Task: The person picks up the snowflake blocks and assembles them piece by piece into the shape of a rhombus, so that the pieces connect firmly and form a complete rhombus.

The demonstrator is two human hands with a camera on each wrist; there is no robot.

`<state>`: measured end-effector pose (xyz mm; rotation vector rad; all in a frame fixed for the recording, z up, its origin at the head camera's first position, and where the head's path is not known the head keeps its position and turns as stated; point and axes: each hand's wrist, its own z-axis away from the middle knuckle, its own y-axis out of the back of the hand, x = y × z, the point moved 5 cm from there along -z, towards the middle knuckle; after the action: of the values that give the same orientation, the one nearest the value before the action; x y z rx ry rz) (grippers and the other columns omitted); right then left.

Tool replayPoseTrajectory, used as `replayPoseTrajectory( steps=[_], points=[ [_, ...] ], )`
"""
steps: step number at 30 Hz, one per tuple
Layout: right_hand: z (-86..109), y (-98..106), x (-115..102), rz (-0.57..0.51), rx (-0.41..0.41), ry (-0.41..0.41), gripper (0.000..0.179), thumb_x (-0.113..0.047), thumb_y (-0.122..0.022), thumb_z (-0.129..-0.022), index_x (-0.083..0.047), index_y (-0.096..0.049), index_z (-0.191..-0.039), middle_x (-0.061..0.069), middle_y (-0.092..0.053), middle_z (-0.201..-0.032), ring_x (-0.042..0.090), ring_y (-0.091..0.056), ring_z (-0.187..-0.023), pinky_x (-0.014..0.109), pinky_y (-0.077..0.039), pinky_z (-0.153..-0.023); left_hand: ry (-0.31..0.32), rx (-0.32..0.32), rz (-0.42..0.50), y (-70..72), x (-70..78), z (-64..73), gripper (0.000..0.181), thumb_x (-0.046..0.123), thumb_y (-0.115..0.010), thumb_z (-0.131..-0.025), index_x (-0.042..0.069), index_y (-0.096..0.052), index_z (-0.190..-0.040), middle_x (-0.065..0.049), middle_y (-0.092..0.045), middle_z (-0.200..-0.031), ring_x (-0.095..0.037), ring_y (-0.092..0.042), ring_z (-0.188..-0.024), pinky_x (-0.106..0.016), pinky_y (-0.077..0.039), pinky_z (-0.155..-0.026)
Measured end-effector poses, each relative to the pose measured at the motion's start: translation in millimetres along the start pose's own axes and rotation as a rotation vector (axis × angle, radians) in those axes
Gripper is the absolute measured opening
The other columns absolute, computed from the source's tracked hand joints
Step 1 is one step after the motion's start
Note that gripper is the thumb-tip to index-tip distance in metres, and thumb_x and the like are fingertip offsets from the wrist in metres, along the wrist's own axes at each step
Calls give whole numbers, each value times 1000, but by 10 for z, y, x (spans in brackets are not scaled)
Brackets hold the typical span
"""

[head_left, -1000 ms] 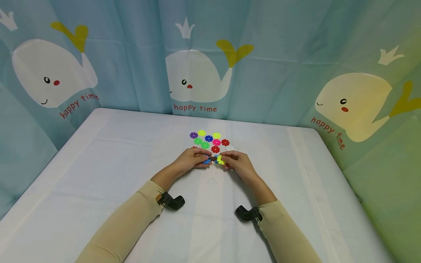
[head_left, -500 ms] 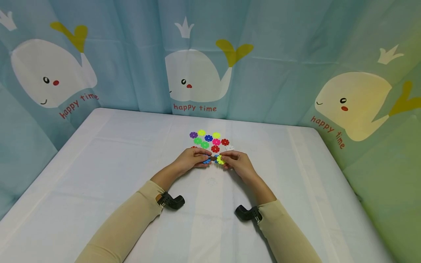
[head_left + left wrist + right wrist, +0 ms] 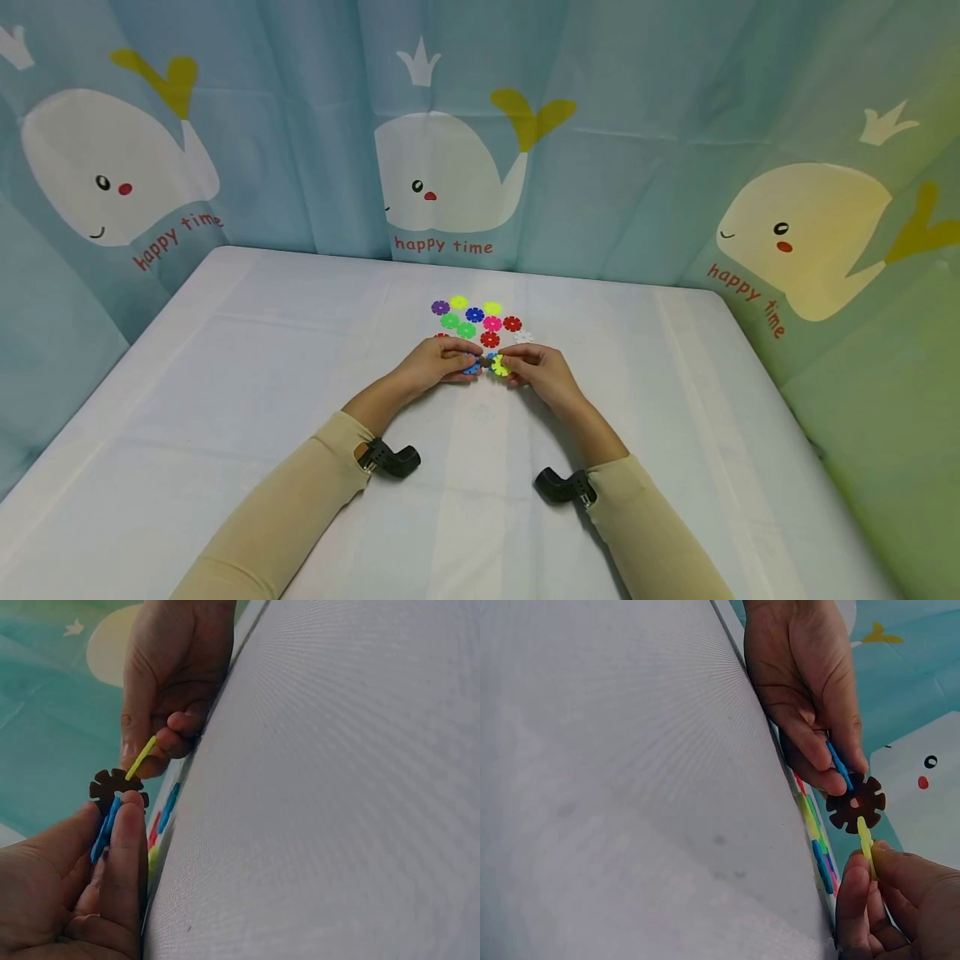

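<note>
A brown notched flower disc point(image 3: 855, 804) is held between both hands, joined edge-on with a blue disc on one side and a yellow one on the other. My left hand point(image 3: 437, 363) pinches the blue flower disc point(image 3: 104, 834) between thumb and fingers. With thumb and fingertips, my right hand point(image 3: 546, 373) grips the yellow flower disc point(image 3: 866, 844), whose edge meets the brown disc's rim. Both hands are close over the table, fingertips facing each other. Fingers partly cover the blue and yellow discs.
Behind the hands, several loose flower discs lie on the white tablecloth point(image 3: 322, 333), among them a purple disc point(image 3: 440, 307), a pink disc point(image 3: 492, 323) and a red disc point(image 3: 512, 323). Another blue disc point(image 3: 821, 866) lies just past the held pieces. A whale-print curtain point(image 3: 637, 167) surrounds the table.
The head view has shifted very slightly. Both hands keep their hold on the joined discs, in nearly the same place.
</note>
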<state>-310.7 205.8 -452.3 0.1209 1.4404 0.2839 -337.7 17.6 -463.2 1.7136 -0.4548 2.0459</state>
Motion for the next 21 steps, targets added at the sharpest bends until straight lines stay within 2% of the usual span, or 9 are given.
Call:
replayPoseTrajectory(
  steps=[10,14,21],
  points=[
    [1,1,-2,-27,-12,38,28,-12,-65,-96,6,-66,-118,5,-71,-94,10,-65,-67,22,-57,-67,27,-36,-27,-35,15,8,32,13,-59,-99,0,-62,-128,-17,-71,-114,-19,-72,-95,-28,-58,-84],
    [0,0,-1,-34,-18,51,29,-10,-66,-95,7,-66,-118,4,-71,-93,9,-65,-68,22,-58,-67,35,-48,-33,-36,4,3,33,15,-59,-99,0,-62,-128,-16,-70,-118,-18,-71,-97,-28,-57,-85],
    [0,-18,-5,-36,-34,69,28,-6,-68,-92,6,-66,-118,1,-70,-91,9,-66,-70,24,-59,-68,25,-56,-34,-30,-4,1,34,16,-60,-99,0,-63,-128,-15,-70,-118,-20,-72,-97,-28,-57,-85]
  ],
)
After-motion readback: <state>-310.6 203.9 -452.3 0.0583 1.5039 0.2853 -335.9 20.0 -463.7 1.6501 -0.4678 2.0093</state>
